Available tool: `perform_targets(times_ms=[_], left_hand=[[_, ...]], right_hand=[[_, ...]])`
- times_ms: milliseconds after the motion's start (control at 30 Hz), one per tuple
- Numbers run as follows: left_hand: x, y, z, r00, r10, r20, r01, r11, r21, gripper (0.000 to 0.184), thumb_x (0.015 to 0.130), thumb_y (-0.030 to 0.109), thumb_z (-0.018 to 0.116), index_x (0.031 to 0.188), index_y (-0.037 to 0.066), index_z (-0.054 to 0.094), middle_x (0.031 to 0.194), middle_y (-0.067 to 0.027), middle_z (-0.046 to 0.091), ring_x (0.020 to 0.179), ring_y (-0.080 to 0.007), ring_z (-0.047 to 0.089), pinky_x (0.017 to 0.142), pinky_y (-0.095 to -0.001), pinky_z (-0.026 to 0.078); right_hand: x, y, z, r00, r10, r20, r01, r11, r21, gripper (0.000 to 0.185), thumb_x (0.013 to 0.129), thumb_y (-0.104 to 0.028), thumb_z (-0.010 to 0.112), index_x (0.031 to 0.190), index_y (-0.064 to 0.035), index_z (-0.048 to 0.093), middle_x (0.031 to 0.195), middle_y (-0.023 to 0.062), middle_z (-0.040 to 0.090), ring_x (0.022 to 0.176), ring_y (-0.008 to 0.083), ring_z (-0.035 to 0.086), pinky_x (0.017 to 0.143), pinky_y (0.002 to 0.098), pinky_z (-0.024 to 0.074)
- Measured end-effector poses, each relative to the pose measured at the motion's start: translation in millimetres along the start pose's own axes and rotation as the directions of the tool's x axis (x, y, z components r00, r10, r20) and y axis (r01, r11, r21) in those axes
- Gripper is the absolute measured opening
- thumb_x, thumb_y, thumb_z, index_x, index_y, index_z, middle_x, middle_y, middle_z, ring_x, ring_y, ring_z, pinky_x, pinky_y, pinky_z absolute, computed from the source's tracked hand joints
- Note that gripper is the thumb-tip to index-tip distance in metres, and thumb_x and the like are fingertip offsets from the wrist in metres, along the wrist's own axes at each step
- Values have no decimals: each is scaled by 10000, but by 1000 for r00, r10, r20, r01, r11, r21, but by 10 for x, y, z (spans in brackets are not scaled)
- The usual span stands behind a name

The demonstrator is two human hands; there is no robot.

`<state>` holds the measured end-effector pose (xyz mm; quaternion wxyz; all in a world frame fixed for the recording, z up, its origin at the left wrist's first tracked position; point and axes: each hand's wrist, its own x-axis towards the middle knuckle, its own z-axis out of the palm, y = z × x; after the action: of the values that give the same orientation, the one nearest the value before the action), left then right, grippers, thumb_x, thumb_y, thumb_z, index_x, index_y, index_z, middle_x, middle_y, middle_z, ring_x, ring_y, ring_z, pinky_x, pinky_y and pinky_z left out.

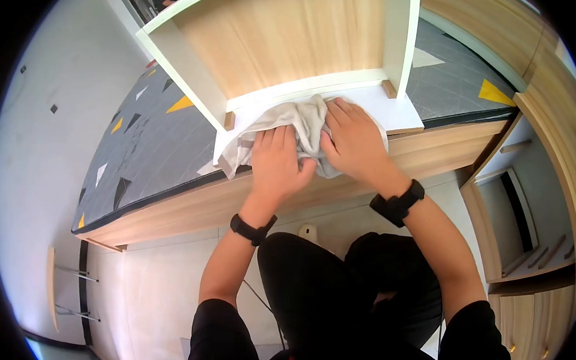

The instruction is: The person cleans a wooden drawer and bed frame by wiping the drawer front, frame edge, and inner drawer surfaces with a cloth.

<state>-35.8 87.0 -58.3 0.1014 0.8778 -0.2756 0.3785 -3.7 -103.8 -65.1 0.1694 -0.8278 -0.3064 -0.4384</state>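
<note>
A crumpled grey-beige cloth (310, 123) lies bunched over the front edge of a white board (402, 115). My left hand (276, 156) grips its left part, fingers bent over the fabric and thumb pointing inward. On the right side of the cloth, my right hand (354, 136) presses down and holds it, with its fingertips toward the board. Parts of the fabric under both palms are hidden. Just beyond my hands rises a wooden panel with a white frame (294, 43), like an open drawer or shelf box, with small brown blocks at its lower corners.
A mattress (156, 148) with a grey patterned cover lies under the board, on a wooden bed base (192, 208). At the right stands an open wooden cabinet (531, 213). A folding table (53, 290) is against the left wall. Tiled floor (157, 284) shows below.
</note>
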Motion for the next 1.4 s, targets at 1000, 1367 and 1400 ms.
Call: perform_targets(times_ms=[1000,1367,1400], left_hand=[[-741,905,149,967,-231,105,250,938,-241,479,761,200,664,1107,-100,522,1095,-291,514,1032,-468,463,946,-574,323],[-867,838,1135,961,-151,232,199,959,-201,427,790,222,641,1153,0,603,1173,-240,586,1134,-441,515,997,-566,342],[-849,796,1155,972,-113,204,151,972,-181,415,786,218,642,1153,25,616,1171,-214,600,1131,-423,528,1002,-558,348]], right_hand=[[-1356,-2,-526,923,365,119,-383,852,358,321,697,-54,738,1008,-11,669,894,121,660,821,308,616,718,381,484],[-2062,301,27,619,779,95,-706,500,501,317,808,-98,721,1093,7,630,963,165,644,887,309,637,780,332,501],[-2041,283,32,618,780,97,-704,495,509,317,808,-98,721,1093,7,630,963,165,644,887,309,637,780,332,501]])
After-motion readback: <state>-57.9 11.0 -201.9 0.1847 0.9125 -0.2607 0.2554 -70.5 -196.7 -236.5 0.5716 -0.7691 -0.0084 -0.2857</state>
